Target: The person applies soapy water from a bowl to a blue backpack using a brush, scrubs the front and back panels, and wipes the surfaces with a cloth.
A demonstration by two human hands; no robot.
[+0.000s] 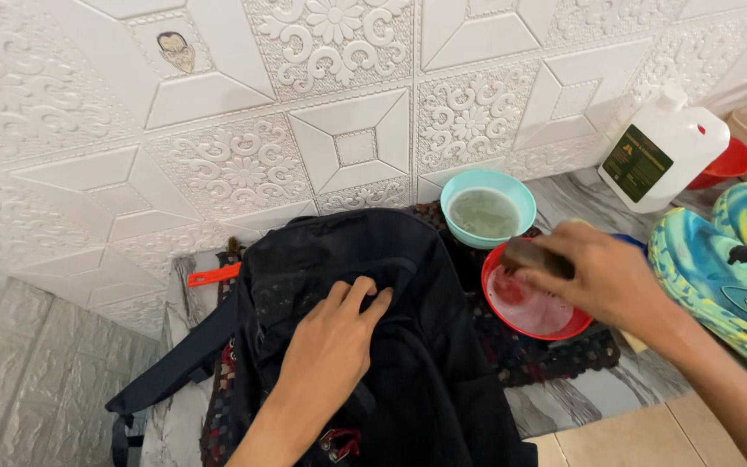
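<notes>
Matt black woven cloth makes up the backpack; the red bowl and light blue bowl look like smooth glossy plastic, the white jug semi-matt plastic, the wall panels embossed and softly glossy, the tabletop polished marble-like stone

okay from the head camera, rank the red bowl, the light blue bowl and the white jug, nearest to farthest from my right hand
1. Red bowl, directly under the right hand.
2. Light blue bowl, behind it by the wall.
3. White jug, far right against the wall.

Black backpack, red bowl, turquoise bowl
</notes>
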